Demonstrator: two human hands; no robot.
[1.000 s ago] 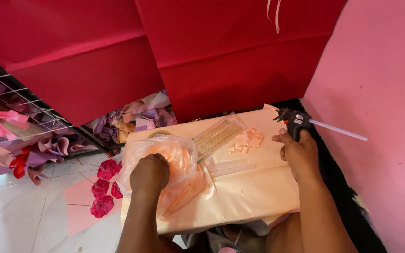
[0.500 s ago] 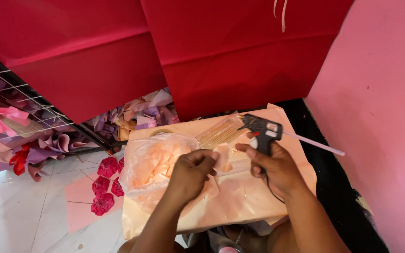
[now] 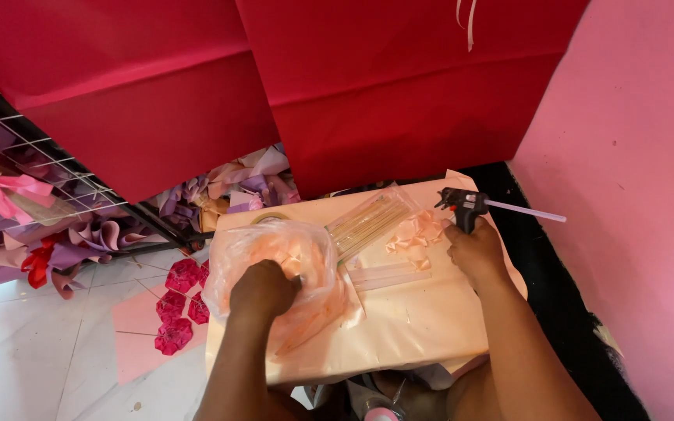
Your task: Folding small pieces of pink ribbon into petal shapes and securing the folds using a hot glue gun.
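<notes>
My left hand [image 3: 263, 290] is pushed into a clear plastic bag [image 3: 274, 253] of peach ribbon pieces lying on a peach sheet [image 3: 415, 327] that covers a low surface. My right hand [image 3: 473, 249] grips a black glue gun [image 3: 462, 204] near the sheet's far right corner, a clear glue stick [image 3: 528, 212] jutting out of its back toward the pink wall. Between my hands lie a clear packet of thin wooden sticks [image 3: 372, 221], loose peach ribbon loops [image 3: 415, 232] and a few clear glue sticks [image 3: 388, 274].
Red paper sheets [image 3: 368, 93] hang behind the work surface and a pink wall [image 3: 633, 195] stands at the right. A wire rack [image 3: 33, 187] with ribbons and crumpled purple paper [image 3: 228, 191] sits at the left. Red paper flowers [image 3: 177, 300] lie on a pink sheet on the white tiled floor.
My left hand has gone back into the plastic bag. My right hand has carried the glue gun from the sheet's middle out to its far right corner.
</notes>
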